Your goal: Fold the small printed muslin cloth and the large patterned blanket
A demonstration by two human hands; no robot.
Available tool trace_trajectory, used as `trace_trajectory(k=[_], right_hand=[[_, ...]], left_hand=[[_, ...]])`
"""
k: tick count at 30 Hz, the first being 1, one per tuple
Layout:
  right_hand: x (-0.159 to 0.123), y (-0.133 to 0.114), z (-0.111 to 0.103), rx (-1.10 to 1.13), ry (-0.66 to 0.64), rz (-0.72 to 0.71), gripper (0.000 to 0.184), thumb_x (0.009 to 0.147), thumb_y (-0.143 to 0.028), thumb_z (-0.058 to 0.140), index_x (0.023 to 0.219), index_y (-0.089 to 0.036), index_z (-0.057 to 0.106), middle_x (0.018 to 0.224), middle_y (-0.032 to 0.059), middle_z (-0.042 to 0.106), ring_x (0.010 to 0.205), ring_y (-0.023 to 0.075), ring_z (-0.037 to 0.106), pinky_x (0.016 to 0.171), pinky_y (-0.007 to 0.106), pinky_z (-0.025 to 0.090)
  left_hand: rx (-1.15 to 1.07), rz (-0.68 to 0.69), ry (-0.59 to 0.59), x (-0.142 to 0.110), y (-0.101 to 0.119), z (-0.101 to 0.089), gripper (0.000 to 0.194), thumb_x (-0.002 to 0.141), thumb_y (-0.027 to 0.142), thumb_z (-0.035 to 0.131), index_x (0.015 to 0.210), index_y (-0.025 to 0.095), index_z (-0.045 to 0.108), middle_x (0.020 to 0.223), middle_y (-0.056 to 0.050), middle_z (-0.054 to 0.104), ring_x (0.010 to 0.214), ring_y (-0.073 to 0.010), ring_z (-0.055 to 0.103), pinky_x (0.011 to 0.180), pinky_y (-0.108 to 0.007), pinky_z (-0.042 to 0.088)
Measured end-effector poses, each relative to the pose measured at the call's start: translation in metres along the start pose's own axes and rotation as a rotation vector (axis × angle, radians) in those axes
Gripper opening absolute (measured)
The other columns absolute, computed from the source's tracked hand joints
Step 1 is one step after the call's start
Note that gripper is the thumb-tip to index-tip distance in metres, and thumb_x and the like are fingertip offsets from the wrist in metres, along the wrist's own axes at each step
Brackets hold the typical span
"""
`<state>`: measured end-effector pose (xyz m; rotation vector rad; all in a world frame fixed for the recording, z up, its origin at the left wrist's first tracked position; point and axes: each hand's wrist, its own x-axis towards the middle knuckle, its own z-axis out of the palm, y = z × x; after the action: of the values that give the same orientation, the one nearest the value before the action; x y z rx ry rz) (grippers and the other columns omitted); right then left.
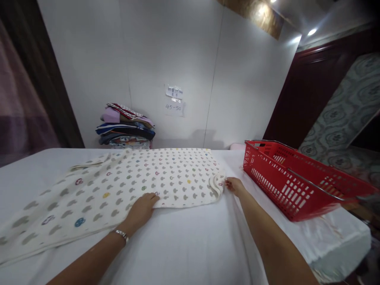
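A large white cloth (166,174) printed with grey and coloured mushrooms lies spread in layers over the table. Along its near edge rests my left hand (145,206), fingers laid flat on the fabric, with a bracelet on the wrist. At the cloth's right end my right hand (235,185) is closed, its fingertips pinching the edge. Beside those fingertips a piece of the fabric curls up in wavy folds. Toward the far left, another part of the cloth is folded over.
A red plastic basket (282,186) with metal handles stands on the right of the white-covered table (190,245). A stack of folded clothes (127,128) sits at the back left, against a white wall with paper notes (174,101) taped on it.
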<state>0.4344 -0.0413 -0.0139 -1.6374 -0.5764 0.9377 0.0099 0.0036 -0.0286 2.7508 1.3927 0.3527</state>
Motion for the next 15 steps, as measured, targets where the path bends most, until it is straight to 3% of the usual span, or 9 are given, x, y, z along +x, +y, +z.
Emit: trace_trajectory(k=[3, 6, 10, 13, 15], right_hand=[[-0.002, 0.000, 0.003, -0.207, 0.004, -0.003, 0.017, 0.078, -0.032, 0.058, 0.070, -0.018, 0.052, 0.065, 0.0025, 0.061, 0.054, 0.0125, 0.058, 0.050, 0.023, 0.045], [0.001, -0.002, 0.019, -0.402, 0.024, -0.029, 0.030, 0.066, -0.043, 0.070, 0.069, -0.017, 0.056, 0.077, 0.0081, 0.066, 0.075, 0.0216, 0.063, 0.058, 0.027, 0.046], [0.007, -0.002, 0.043, -0.517, 0.084, -0.052, 0.024, 0.056, -0.024, 0.075, 0.072, -0.017, 0.058, 0.097, 0.0119, 0.066, 0.106, 0.0288, 0.055, 0.076, 0.030, 0.045], [0.005, -0.002, 0.039, -0.437, 0.108, -0.036, 0.014, 0.058, -0.010, 0.065, 0.067, -0.016, 0.056, 0.088, 0.0120, 0.066, 0.100, 0.0271, 0.059, 0.074, 0.029, 0.047], [-0.003, -0.001, 0.019, -0.298, 0.107, -0.029, 0.012, 0.062, -0.009, 0.059, 0.065, -0.017, 0.052, 0.072, 0.0083, 0.064, 0.082, 0.0228, 0.063, 0.065, 0.028, 0.049]], left_hand=[[0.008, 0.015, 0.032, 0.001, 0.001, 0.005, 0.051, 0.072, -0.002, 0.039, 0.114, 0.019, 0.060, 0.114, -0.008, 0.060, 0.105, -0.0217, 0.052, 0.091, -0.035, 0.041], [0.026, 0.008, 0.040, 0.003, 0.006, 0.006, 0.054, 0.073, -0.004, 0.035, 0.117, 0.020, 0.058, 0.113, -0.009, 0.060, 0.103, -0.0217, 0.052, 0.088, -0.036, 0.041], [0.045, -0.030, 0.028, 0.004, 0.011, 0.004, 0.055, 0.076, -0.004, 0.032, 0.120, 0.020, 0.055, 0.112, -0.008, 0.060, 0.102, -0.0211, 0.052, 0.087, -0.034, 0.041], [0.062, -0.060, -0.007, 0.003, 0.011, -0.001, 0.057, 0.074, -0.004, 0.033, 0.121, 0.019, 0.054, 0.110, -0.010, 0.061, 0.100, -0.0217, 0.054, 0.083, -0.034, 0.042], [0.061, -0.079, -0.023, 0.001, 0.010, -0.006, 0.058, 0.072, -0.004, 0.033, 0.121, 0.019, 0.053, 0.109, -0.010, 0.062, 0.099, -0.0220, 0.055, 0.081, -0.034, 0.043]])
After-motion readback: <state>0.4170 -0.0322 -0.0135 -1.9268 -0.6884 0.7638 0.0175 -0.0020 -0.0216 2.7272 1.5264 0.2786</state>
